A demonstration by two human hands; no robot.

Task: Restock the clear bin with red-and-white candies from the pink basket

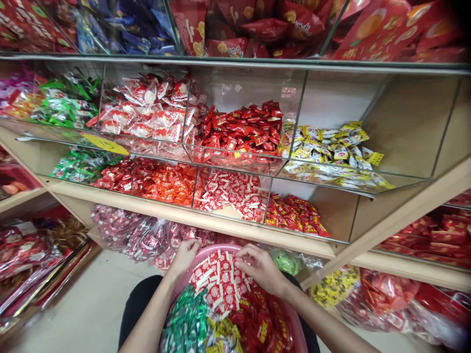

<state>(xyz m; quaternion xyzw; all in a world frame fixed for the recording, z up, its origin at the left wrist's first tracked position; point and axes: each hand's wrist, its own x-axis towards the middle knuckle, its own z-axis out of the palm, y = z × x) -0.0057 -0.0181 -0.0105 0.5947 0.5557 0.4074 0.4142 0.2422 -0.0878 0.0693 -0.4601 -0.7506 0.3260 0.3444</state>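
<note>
A pink basket (pixel 300 326) full of wrapped candies rests between the person's knees. Inside it lie red-and-white packets (pixel 221 282) at the far side, green ones (pixel 187 318) at the left, dark red ones (pixel 263 323) at the right and yellow-and-white ones (pixel 222 337) near the bottom. My left hand (pixel 187 255) is at the basket's far left rim, fingers bent together; what they grip, if anything, is too small to tell. My right hand (pixel 259 267) hovers over the red-and-white packets at the right, fingers curved and apart, holding nothing visible.
Ahead, a wooden shelf (pixel 154 201) with glass dividers holds candies sorted by colour. Bagged candies (pixel 128 230) lie under it, with yellow (pixel 335 285) and red bags at the right. A slanted wooden post (pixel 405 211) stands at the right.
</note>
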